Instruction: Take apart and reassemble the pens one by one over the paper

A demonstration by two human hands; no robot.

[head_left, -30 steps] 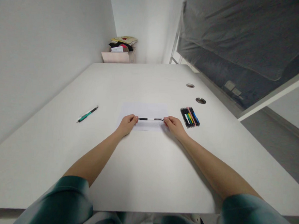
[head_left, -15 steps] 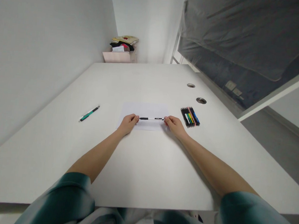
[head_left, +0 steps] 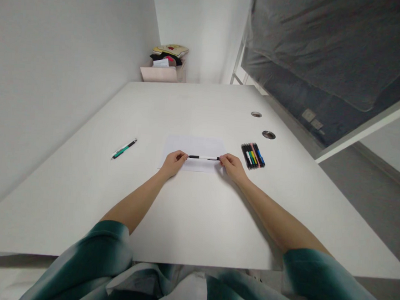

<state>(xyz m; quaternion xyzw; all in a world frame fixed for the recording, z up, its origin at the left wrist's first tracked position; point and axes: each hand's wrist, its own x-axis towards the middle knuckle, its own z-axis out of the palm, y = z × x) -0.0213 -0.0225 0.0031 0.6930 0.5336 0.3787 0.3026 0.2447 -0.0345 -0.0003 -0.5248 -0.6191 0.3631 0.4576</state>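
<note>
Pinching a pen (head_left: 203,157) by its ends with left hand (head_left: 173,163) and right hand (head_left: 231,165) just above the paper (head_left: 193,145), not yet marked.

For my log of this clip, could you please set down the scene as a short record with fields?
left hand: left hand pinches the left end of the black and white pen
right hand: right hand pinches its right end
pen: level, crosswise over the sheet of paper; whether they touch cannot be told
right of paper: coloured pens side by side on the table
left of paper: green pen, lying alone
further back: two round cable holes
</note>
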